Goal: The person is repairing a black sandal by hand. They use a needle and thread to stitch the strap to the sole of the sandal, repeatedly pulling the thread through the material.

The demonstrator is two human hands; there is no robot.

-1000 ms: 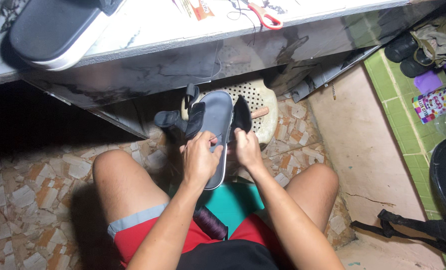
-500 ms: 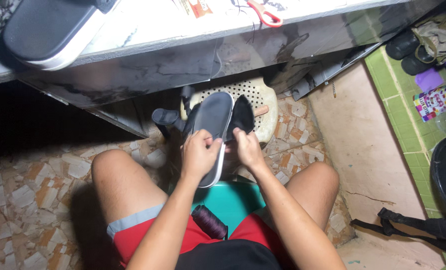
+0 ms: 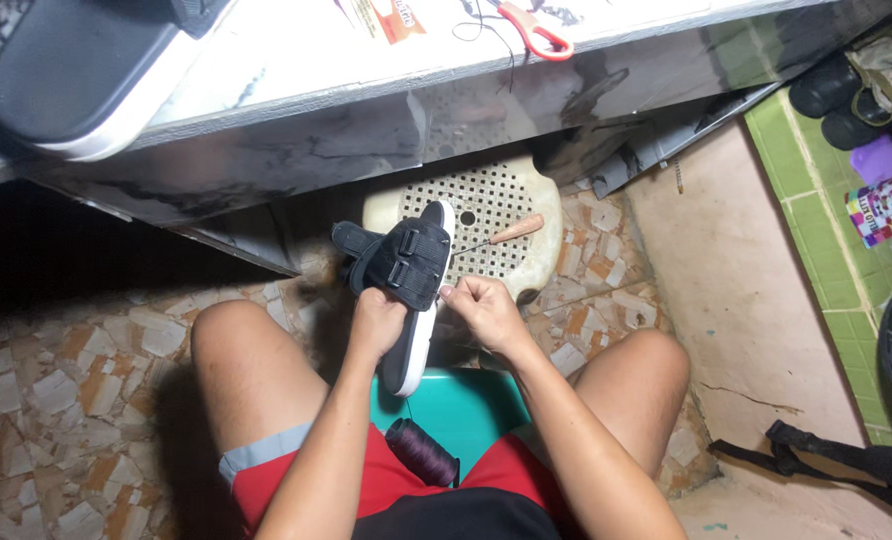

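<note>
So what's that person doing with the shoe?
A seated person holds a black sandal with a white sole over their knees. The left hand grips it from below, straps facing up. The right hand pinches something small at its edge, too fine to make out. A spool of dark thread lies on their lap. A wooden-handled awl rests on a perforated stool. Another sandal and red scissors sit on the table above.

Place: small home shoe-repair corner | Signs: worn marble-topped workbench (image 3: 366, 110) carrying a black white-soled slide sandal (image 3: 76, 70) and red-handled scissors (image 3: 536, 28) — wooden-handled awl (image 3: 501, 235) on a cream perforated plastic stool (image 3: 486, 200) | Floor: broken-tile mosaic (image 3: 76, 380) — dark thread spool (image 3: 422, 452).
</note>
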